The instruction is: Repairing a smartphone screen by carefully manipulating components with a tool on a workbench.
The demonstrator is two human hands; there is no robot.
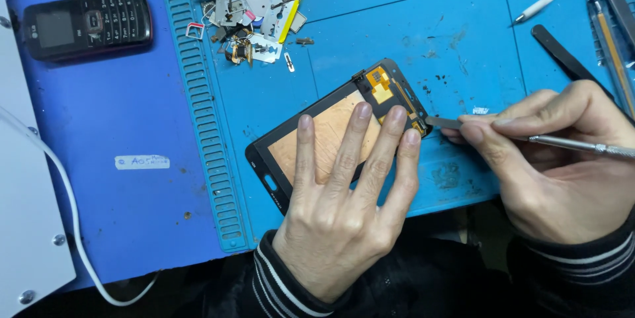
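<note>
While the left hand [344, 205] lies flat with fingers spread on the phone screen assembly [324, 139], seemingly to keep it from sliding on the blue silicone repair mat [410, 27], the right hand [549, 159] is closed around a thin metal spudger [529, 137], its flat tip touching the assembly's corner near the orange flex cable [382, 86]. Farther left, a small white label [141, 162] sticks to the bench [112, 106]. Beyond sit a black keypad phone [87, 24] and a heap of metal scraps [248, 7]

Glossy glass screen panel [331, 136], brushed metal tool [562, 143], matt rubber mat [423, 34]
</note>
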